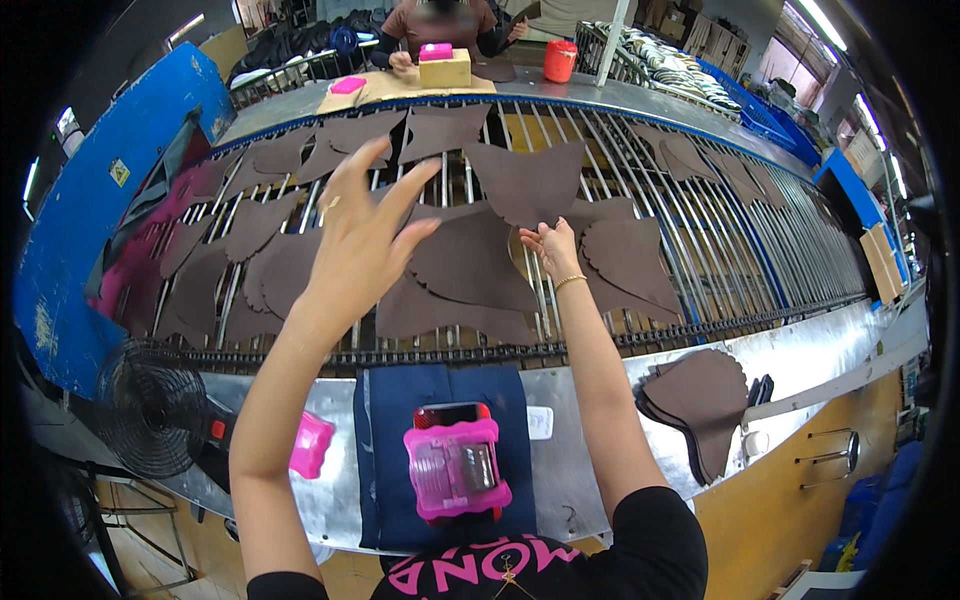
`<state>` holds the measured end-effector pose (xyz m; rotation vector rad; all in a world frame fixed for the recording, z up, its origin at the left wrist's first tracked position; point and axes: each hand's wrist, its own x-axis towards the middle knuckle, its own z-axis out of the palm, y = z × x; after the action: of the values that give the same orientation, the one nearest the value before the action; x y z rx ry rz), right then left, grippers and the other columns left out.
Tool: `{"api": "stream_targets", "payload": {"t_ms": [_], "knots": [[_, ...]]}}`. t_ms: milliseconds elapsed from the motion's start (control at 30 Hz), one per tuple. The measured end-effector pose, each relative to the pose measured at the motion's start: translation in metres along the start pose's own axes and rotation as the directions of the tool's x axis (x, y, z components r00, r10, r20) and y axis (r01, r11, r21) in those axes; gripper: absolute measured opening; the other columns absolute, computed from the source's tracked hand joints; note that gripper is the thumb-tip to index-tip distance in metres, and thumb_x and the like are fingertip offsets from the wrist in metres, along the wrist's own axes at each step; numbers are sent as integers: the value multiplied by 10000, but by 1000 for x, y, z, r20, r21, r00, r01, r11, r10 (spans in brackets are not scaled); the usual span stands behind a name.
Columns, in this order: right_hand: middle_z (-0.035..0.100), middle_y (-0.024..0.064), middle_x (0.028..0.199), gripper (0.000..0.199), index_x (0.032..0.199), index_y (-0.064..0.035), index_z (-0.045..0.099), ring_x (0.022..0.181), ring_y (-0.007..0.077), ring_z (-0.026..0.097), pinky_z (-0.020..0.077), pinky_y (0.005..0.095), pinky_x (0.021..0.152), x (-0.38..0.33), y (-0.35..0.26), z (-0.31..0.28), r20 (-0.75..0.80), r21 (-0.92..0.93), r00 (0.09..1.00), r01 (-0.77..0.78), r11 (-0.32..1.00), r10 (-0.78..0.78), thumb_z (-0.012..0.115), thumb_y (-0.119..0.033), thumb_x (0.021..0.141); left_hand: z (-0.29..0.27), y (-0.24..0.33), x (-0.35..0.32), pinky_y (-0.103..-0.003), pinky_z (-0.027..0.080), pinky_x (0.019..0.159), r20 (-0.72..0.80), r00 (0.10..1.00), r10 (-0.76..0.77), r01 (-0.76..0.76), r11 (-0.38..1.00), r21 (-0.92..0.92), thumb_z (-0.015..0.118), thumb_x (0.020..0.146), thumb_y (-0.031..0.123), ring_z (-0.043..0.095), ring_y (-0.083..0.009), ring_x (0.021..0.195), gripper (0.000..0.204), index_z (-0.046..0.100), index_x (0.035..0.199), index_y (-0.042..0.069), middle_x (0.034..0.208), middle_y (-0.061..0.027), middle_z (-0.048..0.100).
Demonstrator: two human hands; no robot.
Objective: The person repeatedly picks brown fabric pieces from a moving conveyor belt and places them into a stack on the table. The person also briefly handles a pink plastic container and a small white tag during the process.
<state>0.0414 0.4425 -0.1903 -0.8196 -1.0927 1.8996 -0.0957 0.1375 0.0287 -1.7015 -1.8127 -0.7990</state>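
Head view: your left hand open, fingers spread, nothing in it, over roller bed. Your right hand at near edge of dark brown panel, fingers partly curled (cannot tell whether pinching or just touching). Panel over middle of roller bed, close among other brown pieces; resting or lifted, unclear. Best handled flat: keep edges uncurled, avoid overlapping neighbours, steady limp side with left fingertips, keep bracelet off bars.
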Motion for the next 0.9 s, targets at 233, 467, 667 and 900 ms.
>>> {"api": "stream_targets", "payload": {"t_ms": [233, 467, 667, 900], "knots": [[615, 198, 883, 249, 984, 54, 489, 599, 236, 653, 533, 298, 450, 54, 16, 1, -281, 26, 958, -56, 998, 61, 575, -174, 934, -21, -39, -88, -490, 281, 1046, 187, 951, -245, 246, 969, 20, 697, 824, 221, 324, -376, 1287, 577, 468, 1353, 189, 1406, -166, 296], [569, 67, 547, 468, 735, -42, 517, 381, 58, 452, 339, 205, 350, -54, -54, 7, 4, -387, 992, 121, 914, -130, 675, -466, 856, -35, -26, -122, -452, 326, 1047, 219, 903, -370, 382, 924, -12, 719, 815, 196, 360, -328, 1278, 601, 464, 1357, 151, 1411, -126, 287], [648, 95, 664, 353, 894, 6, 632, 583, 169, 620, 492, 286, 543, -238, -112, -142, -232, -839, 863, 56, 542, -448, 693, -339, 851, -37, 3, -137, -444, 328, 1046, 241, 900, -362, 407, 897, -173, 721, 811, 174, 359, -332, 1277, 604, 462, 1357, 150, 1417, -139, 290], [516, 212, 1233, 659, 1232, -27, 584, 1146, 386, 487, 444, 451, 940, -400, -88, -287, -592, -741, 591, -666, 83, -548, 760, -427, 739, -31, 26, -157, -433, 311, 1077, 297, 885, -358, 435, 864, -254, 682, 854, 240, 358, -320, 1302, 584, 446, 1382, 156, 1420, -128, 301]]}}
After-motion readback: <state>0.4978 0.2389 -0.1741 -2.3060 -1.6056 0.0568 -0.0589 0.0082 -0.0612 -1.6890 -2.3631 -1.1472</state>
